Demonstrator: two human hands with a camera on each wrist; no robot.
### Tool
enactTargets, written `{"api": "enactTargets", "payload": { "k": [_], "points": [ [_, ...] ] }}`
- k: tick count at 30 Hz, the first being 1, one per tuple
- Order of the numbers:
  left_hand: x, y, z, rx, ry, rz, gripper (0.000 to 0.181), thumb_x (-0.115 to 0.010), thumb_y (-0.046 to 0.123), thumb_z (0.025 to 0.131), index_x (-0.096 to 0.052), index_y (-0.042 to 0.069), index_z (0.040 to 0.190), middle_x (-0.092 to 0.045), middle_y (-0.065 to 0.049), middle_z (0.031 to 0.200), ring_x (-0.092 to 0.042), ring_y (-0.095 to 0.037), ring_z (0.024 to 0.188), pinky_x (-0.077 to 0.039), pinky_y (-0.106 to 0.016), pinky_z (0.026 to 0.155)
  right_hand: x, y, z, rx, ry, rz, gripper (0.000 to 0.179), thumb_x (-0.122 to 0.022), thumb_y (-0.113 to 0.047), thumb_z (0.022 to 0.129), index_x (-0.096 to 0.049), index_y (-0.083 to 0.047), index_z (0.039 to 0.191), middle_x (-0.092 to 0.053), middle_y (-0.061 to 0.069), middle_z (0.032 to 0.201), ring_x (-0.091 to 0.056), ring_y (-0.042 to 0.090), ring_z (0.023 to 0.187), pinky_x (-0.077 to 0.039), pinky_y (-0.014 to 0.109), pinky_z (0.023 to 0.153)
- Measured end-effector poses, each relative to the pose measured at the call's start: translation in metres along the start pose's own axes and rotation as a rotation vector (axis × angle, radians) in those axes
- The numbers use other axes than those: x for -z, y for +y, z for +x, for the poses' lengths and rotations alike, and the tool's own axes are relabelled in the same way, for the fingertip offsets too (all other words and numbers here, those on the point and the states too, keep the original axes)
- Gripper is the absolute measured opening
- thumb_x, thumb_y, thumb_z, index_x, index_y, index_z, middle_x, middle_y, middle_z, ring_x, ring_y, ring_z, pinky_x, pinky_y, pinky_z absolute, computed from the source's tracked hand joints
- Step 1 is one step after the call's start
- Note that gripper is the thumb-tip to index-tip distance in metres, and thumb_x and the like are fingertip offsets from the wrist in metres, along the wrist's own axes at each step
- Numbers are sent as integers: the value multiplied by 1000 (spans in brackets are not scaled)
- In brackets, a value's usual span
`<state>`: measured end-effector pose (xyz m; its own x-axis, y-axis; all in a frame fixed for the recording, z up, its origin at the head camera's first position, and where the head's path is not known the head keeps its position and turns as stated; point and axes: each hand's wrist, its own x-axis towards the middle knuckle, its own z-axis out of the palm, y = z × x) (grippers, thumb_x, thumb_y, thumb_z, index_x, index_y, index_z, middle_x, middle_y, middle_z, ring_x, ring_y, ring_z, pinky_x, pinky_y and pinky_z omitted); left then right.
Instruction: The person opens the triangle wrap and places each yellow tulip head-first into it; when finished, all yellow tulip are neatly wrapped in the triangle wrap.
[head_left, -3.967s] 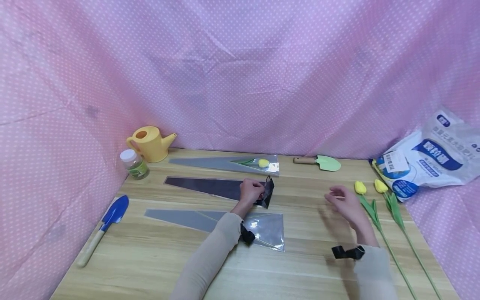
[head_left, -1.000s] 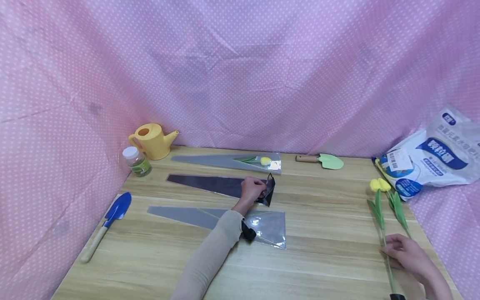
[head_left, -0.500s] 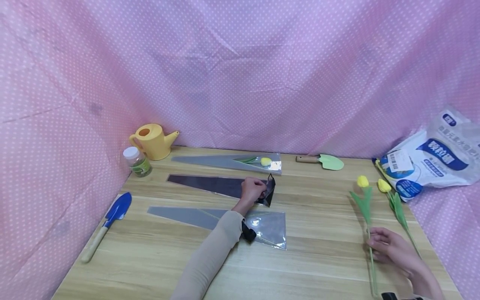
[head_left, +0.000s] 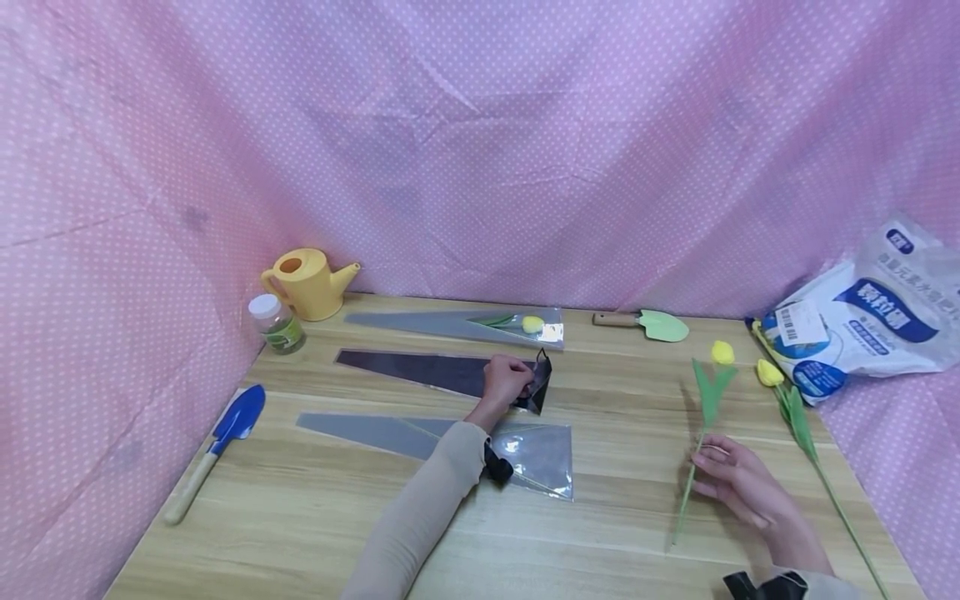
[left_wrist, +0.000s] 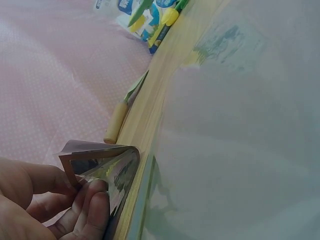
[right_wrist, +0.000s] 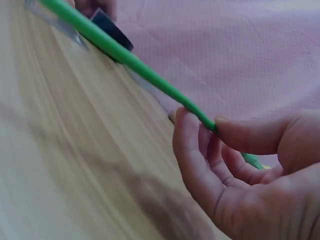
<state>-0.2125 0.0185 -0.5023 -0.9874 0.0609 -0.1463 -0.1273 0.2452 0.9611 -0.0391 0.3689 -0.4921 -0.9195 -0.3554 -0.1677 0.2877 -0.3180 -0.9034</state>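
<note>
My left hand [head_left: 507,383] pinches the wide end of a dark, tapered flower sleeve [head_left: 420,372]. In the left wrist view the sleeve's mouth [left_wrist: 107,160] gapes around the fingertips. Between thumb and fingertips, my right hand [head_left: 742,479] holds a yellow artificial tulip [head_left: 722,353] by its green stem [right_wrist: 150,75], above the table and right of the sleeve. The tulip's head points away from me and its stem end slants down toward the left. A second yellow tulip [head_left: 800,421] lies along the table's right side.
A clear sleeve holding a tulip [head_left: 510,323] lies behind; another clear sleeve [head_left: 540,450] lies in front, under my left forearm. Around the edges are a yellow watering can [head_left: 311,287], a lidded jar [head_left: 277,325], a blue trowel [head_left: 236,417], a green trowel [head_left: 662,326] and a white bag [head_left: 862,312].
My right hand has gone to the right side, taken hold of one tulip by its stem, lifted it and carried it leftward. My left hand has stayed at the dark sleeve's mouth.
</note>
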Motion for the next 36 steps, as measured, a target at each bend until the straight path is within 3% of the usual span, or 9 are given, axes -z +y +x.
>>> {"api": "enactTargets", "payload": {
  "k": [10, 21, 31, 36],
  "points": [
    [-1, 1, 0, 10, 5, -4, 10, -68, 0, 84, -77, -1, 80, -71, -10, 70, -60, -8, 53, -54, -21, 52, -21, 2, 21, 89, -18, 187, 27, -36, 8, 102, -51, -12, 112, -67, -1, 107, -67, 11, 101, -59, 33, 91],
    [0, -2, 0, -22, -8, -15, 12, -66, -1, 84, -76, -3, 80, -73, -13, 73, -61, -7, 53, -56, -24, 53, -31, -6, 39, 19, 211, 185, 16, -43, 2, 103, -49, -11, 110, -61, 0, 104, -64, 10, 100, -58, 31, 91],
    [0, -1, -1, -15, -9, -14, 12, -66, -1, 84, -77, -3, 79, -74, -14, 73, -62, -8, 54, -56, -24, 54, -46, -13, 63, 65, 309, 296, 14, -45, 2, 102, -48, -10, 96, -62, 0, 97, -66, 12, 95, -59, 30, 90],
    [0, -1, -1, -16, -9, -12, 12, -66, -1, 84, -77, -3, 80, -74, -15, 74, -62, -8, 54, -56, -24, 53, -54, -16, 75, 137, 352, 403, 20, -45, 6, 101, -50, -7, 86, -64, 3, 90, -68, 14, 89, -60, 33, 89]
  ]
}}
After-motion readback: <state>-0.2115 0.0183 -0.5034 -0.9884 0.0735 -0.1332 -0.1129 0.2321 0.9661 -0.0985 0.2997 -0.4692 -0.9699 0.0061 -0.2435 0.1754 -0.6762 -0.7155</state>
